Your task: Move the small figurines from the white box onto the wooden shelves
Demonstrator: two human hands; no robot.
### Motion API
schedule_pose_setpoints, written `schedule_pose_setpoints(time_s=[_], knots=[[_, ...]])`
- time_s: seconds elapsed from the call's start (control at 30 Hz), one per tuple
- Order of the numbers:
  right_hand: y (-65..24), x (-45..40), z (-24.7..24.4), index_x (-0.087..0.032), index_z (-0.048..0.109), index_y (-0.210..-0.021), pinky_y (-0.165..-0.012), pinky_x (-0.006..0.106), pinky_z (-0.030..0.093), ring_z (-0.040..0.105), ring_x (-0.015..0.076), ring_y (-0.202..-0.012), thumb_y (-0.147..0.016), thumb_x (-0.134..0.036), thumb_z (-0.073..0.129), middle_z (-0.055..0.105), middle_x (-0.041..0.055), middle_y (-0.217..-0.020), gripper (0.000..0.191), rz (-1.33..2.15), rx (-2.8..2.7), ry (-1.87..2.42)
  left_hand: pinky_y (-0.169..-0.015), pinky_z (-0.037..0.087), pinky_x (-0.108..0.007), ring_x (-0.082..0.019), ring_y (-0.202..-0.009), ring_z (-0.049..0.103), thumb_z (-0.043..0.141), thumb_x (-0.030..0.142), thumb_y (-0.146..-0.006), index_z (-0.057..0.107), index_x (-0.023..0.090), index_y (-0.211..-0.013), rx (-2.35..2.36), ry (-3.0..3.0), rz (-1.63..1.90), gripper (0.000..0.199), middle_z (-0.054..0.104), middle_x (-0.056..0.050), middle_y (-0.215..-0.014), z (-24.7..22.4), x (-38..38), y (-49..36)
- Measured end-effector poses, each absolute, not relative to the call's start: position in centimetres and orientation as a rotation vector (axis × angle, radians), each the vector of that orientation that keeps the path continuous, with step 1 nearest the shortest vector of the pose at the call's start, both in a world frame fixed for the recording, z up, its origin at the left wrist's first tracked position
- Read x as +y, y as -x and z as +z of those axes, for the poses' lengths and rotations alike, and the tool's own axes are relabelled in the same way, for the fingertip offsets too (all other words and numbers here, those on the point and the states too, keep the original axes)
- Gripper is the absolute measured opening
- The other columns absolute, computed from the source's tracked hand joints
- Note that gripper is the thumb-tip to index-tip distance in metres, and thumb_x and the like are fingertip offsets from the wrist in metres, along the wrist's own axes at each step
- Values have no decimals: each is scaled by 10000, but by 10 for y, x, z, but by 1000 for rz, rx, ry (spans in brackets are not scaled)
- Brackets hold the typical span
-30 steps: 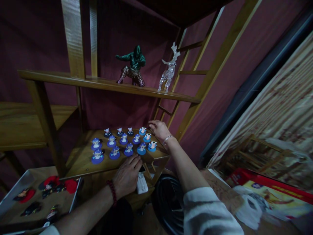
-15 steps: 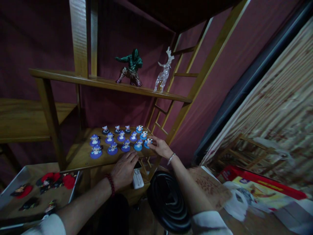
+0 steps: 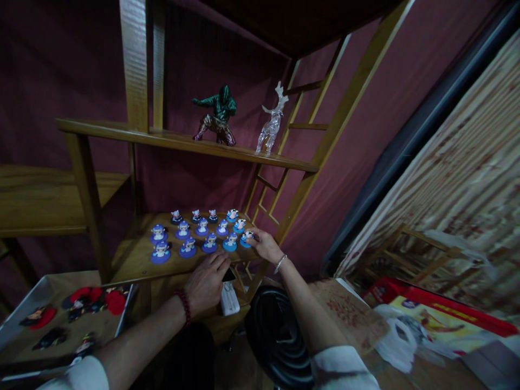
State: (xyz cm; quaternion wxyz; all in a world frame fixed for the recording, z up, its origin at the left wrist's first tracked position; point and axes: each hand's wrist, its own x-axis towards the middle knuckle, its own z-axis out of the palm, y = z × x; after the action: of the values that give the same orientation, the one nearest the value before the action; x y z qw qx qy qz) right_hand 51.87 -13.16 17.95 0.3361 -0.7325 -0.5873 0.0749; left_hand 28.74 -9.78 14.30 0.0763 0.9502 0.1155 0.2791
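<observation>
My right hand pinches a small figurine with a blue round base at the right front end of the lower shelf. My left hand lies over the shelf's front edge, fingers extended and close together, with nothing visible in it. Behind and left of my hands stand rows of small figurines, several on purple bases such as the purple figurine, and some on blue, such as the blue figurine. Along the back are dark-based figurines. Beside my left fingers, below the shelf, lies a white object.
The upper shelf bears a green crouching figure and a clear deer figurine. At lower left, a box holds red and black figurines. A black round stool stands below; a white plastic bag lies at right.
The view has shifted very slightly. Both hands keep nearly the same places, the right still at the front right figurine.
</observation>
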Motion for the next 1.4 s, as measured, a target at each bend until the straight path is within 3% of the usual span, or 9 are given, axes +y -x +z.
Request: schedule_pose_setpoints(time_s=[0.8, 1.07, 1.4], knots=[[-524, -130, 182, -214, 595, -974, -781, 280, 454, 594, 160, -811, -723, -225, 543, 647, 4, -868, 256, 189, -1573, 1963, -1016, 313, -408, -219, -1205, 347, 412, 23, -669, 438, 90, -1181, 323, -2811, 845, 517, 461, -137, -1244, 144, -98, -287], [-522, -136, 177, -207, 487, -1146, -818, 291, 473, 605, 143, -867, -721, -245, 577, 636, 30, -979, 436, 174, -1470, 1856, -1038, 276, -386, -222, -1234, 311, 411, 31, -665, 422, 53, -1207, 319, -2870, 829, 543, 429, -149, -1283, 141, -98, -286], [-470, -178, 180, -176, 528, -1086, -898, 347, 431, 573, 180, -970, -805, -346, 453, 604, 103, -1063, 337, -198, -1145, 1698, -1035, 258, -424, -244, -1269, 260, 407, 55, -673, 392, 36, -1250, 351, -2915, 852, 577, 364, -171, -1339, 129, -104, -274]])
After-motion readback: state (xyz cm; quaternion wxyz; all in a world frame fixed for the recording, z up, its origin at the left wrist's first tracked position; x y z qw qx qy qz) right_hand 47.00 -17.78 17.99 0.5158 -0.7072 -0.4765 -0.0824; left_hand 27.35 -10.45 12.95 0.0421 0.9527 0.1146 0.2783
